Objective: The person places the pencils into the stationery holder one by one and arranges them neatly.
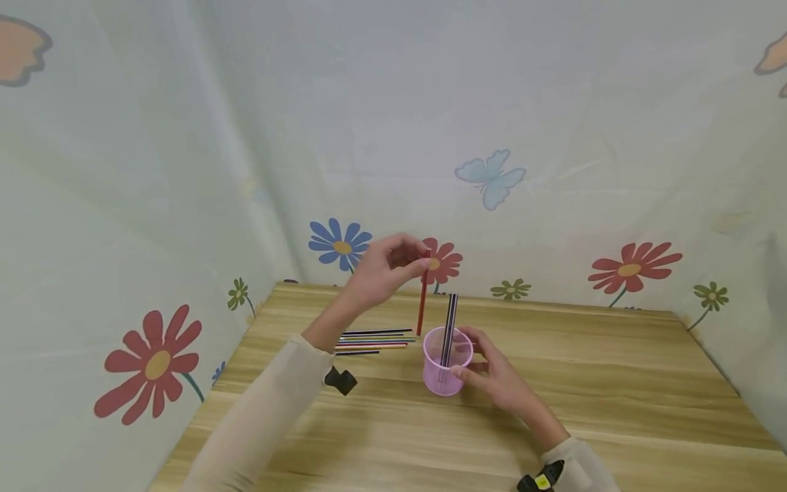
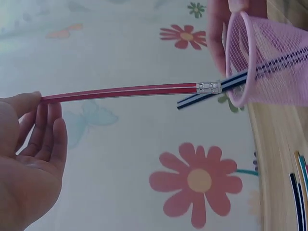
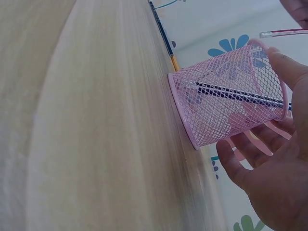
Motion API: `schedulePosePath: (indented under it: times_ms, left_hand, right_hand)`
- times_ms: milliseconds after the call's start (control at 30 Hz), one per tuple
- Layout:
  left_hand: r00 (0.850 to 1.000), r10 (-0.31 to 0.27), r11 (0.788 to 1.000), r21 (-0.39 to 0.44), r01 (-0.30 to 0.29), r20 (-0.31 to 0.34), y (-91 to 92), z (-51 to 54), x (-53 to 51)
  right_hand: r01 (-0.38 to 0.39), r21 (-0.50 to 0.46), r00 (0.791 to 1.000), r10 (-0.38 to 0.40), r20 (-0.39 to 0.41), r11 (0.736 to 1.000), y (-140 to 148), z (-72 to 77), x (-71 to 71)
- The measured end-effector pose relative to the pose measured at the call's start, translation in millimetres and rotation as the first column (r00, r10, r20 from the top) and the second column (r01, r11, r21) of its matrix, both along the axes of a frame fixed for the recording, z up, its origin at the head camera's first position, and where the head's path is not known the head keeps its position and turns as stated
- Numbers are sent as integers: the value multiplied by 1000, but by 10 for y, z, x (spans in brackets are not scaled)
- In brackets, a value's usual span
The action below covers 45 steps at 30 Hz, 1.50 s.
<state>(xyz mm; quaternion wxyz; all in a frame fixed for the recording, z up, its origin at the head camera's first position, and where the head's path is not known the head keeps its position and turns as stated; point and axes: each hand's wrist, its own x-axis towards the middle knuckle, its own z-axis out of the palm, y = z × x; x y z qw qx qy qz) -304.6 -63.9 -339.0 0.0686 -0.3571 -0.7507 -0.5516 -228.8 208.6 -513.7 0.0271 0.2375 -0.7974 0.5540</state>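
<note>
My left hand (image 1: 382, 277) pinches the top of a red pencil (image 1: 422, 301) between thumb and fingers. The pencil hangs nearly upright, its silver ferrule (image 2: 209, 87) at the low end, just left of and above the cup's mouth. A pink mesh pencil cup (image 1: 432, 381) stands on the table. Around its right side curl the fingers of my right hand (image 1: 501, 383), with the thumb near the rim. Dark striped pencils (image 1: 450, 321) lean inside the cup and stick out over its rim; their silver ends sit low in the mesh in the right wrist view.
Several pencils (image 1: 375, 339) of mixed colours lie side by side on the wooden table (image 1: 615, 383), left of the cup and partly behind my left forearm. A pale curtain (image 1: 553, 102) printed with flowers and butterflies borders the table's back and sides.
</note>
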Motion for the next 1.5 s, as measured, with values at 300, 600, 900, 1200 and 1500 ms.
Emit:
schedulePosePath:
  times_ms: [300,600,900,1200,1500]
  left_hand:
    - [998,-63,998,31,63,13,206,-62,85]
    - [999,-9,999,52,6,53,321,-432,-38]
    - [984,103,992,50,-112,148,446,-841,-120]
    - [967,156,986,18,-163,203,481,-1135,-153]
    - [962,157,986,15,-164,222,531,-1208,-172]
  right_hand:
    - [19,-3,1000,-19,18,1000,26,-24,-17]
    - [8,0,1000,-8,15,1000,29,2,-21]
    - [7,6,1000,-7,3,1000,24,4,-22]
    - [-6,5,1000,6,-12,1000,-1,-23,-12]
    - [3,3,1000,-3,14,1000,-7,2,-3]
